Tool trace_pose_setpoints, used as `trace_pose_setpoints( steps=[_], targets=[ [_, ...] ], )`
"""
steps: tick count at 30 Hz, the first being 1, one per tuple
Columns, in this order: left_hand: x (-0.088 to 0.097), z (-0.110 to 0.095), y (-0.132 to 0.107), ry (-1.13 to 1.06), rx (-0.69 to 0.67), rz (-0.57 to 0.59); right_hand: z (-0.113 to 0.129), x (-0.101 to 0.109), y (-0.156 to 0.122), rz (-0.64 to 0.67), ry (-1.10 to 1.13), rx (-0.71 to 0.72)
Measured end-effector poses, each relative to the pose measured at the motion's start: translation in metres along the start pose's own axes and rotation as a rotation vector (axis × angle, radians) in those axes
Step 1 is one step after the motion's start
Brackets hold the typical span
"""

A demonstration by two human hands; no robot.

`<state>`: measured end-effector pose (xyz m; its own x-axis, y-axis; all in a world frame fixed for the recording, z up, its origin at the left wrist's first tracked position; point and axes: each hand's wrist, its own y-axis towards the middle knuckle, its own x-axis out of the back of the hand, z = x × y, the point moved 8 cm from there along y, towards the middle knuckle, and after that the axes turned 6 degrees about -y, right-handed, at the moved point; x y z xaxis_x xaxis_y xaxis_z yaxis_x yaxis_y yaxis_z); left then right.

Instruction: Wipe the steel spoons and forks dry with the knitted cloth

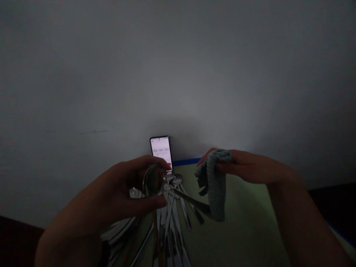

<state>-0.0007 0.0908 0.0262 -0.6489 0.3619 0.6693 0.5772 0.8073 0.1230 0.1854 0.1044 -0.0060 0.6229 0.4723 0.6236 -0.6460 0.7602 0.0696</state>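
Note:
The scene is dim. My left hand (130,189) is closed around the bowl of a shiny metal spoon or ladle (153,180), whose handle slants down to the right. My right hand (250,167) is closed on a grey knitted cloth (215,181) that hangs down and touches the handle's far end. Below both hands, several metal spoons (174,211) lie fanned out on a pale green table (244,230).
A phone (161,152) stands against the white wall (178,74) behind the hands, its lit screen showing a timer. Blue tape (185,162) runs along the table's far edge. A metal rim (119,228) curves under my left wrist.

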Motion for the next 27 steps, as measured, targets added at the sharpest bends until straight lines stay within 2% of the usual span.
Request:
trace_pose_setpoints(
  steps=[3,6,12,15,20,23,27],
  targets=[
    [-0.003,-0.002,0.001,-0.031,-0.020,0.027,-0.009,-0.005,0.007,-0.017,0.145,-0.041],
    [-0.005,-0.005,0.000,-0.098,-0.048,0.058,-0.017,-0.014,0.014,0.022,0.257,-0.087],
    [-0.006,-0.007,0.001,-0.113,-0.057,0.066,0.003,-0.023,0.022,0.120,0.208,0.078],
    [-0.007,-0.012,-0.001,-0.108,-0.080,0.070,0.004,-0.024,0.023,0.103,0.278,0.047],
    [-0.006,-0.019,-0.006,-0.076,-0.091,0.034,-0.007,-0.023,0.026,0.012,0.466,-0.021],
    [-0.008,-0.020,-0.006,-0.087,-0.080,0.042,-0.006,-0.021,0.028,-0.019,0.450,0.029],
    [-0.008,-0.023,-0.005,-0.135,-0.093,0.046,-0.002,-0.025,0.029,0.034,0.423,0.049]
  ],
)
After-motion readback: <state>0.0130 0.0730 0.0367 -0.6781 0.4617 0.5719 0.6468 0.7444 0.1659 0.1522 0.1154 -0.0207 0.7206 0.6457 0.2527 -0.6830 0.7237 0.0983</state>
